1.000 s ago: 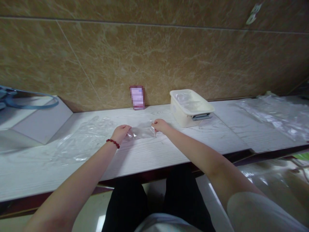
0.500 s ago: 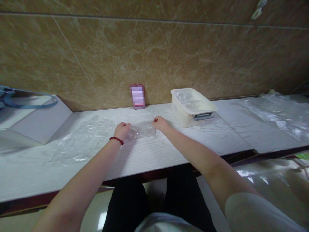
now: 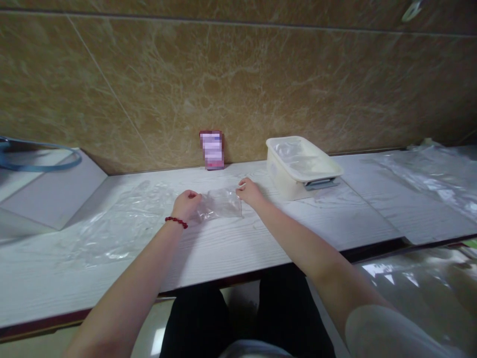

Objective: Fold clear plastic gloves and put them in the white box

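A small clear plastic bag [image 3: 219, 204] is stretched between my two hands, just over the white wood-grain table [image 3: 231, 248]. My left hand [image 3: 187, 204], below a red bracelet on the wrist, pinches the bag's left end. At the other end, my right hand [image 3: 249, 191] grips the bag's upper right corner between thumb and fingers. To the left of my left hand lies a flat spread of clear plastic [image 3: 119, 223]. Right of my right hand stands a cream plastic box [image 3: 285, 179] with a grey latch and clear plastic inside.
A phone [image 3: 212, 150] with a lit screen leans against the brown marbled wall [image 3: 231, 89]. At far left sits a white box [image 3: 74, 194] with a blue strap [image 3: 44, 166]. More clear plastic sheeting [image 3: 436, 171] covers the table's right end.
The bag between my hands is spread flatter and shows more fully now. Both hands keep their hold at about the same place; the view has shifted slightly.
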The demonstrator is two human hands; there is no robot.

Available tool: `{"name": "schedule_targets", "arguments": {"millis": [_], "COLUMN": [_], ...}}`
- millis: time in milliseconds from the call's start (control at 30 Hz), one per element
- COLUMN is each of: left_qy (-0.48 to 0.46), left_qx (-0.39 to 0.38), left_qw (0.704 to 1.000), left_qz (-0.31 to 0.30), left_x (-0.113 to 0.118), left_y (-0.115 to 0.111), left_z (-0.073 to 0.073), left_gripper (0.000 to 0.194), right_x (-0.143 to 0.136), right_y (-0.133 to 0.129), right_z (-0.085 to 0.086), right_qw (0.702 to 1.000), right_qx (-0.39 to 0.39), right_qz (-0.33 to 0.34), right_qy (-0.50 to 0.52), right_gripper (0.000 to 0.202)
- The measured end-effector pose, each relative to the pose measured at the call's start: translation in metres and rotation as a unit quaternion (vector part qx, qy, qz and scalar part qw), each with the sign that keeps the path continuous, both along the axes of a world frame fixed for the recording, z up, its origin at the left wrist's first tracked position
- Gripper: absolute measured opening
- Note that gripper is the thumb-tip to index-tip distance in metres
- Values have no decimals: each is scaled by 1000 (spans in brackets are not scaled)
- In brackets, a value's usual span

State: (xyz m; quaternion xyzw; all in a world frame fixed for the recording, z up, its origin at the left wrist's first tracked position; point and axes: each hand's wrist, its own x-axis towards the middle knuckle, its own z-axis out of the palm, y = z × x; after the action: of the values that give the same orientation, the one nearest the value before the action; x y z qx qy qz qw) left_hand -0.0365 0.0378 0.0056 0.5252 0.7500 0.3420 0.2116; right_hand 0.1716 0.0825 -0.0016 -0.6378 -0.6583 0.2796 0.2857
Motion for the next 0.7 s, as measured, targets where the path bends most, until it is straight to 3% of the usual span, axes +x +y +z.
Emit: {"name": "schedule_targets", "arguments": {"millis": [200,400,533,700], "left_qy": [-15,-28,14,35], "left_qx": [23,47,1,-1], "left_qw": [999,993,993,991], "left_qz": [-43,-106,-121,-133], "left_x": [-4,-7,-7,-7], "left_y": [7,14,13,9], "left_z": [-9,-17,-11,3], "left_gripper": [17,12,20,35], "right_x": [2,1,1,1], "right_y": [6,4,0,-4], "right_z": [-11,-7,-1,1], "right_qw": [997,991,988,986], "right_qx": [65,73,59,67], "right_qz": [31,101,102,96], "right_qy": [-13,-53,-96,-118], "right_gripper": [19,21,23,24]}}
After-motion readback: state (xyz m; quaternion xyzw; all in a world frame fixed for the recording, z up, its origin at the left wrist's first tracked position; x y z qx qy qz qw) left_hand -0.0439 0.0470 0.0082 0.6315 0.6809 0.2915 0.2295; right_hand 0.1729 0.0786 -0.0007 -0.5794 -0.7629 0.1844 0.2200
